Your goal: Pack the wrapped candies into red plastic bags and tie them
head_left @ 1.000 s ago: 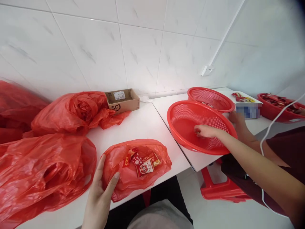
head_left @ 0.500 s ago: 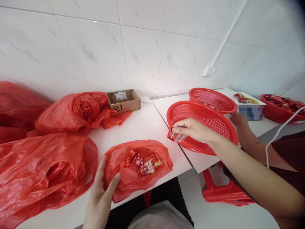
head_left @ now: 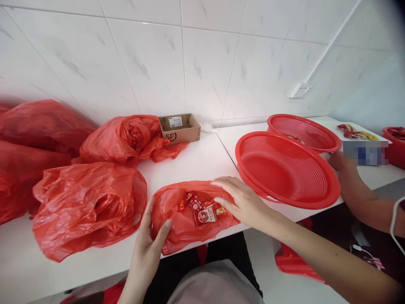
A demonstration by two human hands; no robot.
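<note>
A red plastic bag lies with its mouth open at the table's front edge. Inside are several small snack packets, mostly red, one with a white label. My left hand holds the bag's left side, thumb over the rim and fingers outside. At the bag's right side, my right hand hovers over the rim with thumb and fingers apart; no packet shows in it. Just beyond it stands a red mesh basket, its visible inside bare.
More red plastic bags fill the left side. A cardboard box stands by the wall. Behind the near basket is a second basket with a few items. Another person's arm reaches in at the right, near a blurred box.
My right hand has moved left from the near basket's rim to the bag, and the red packet it held no longer shows in it. My left hand stays at the bag. The view has shifted left.
</note>
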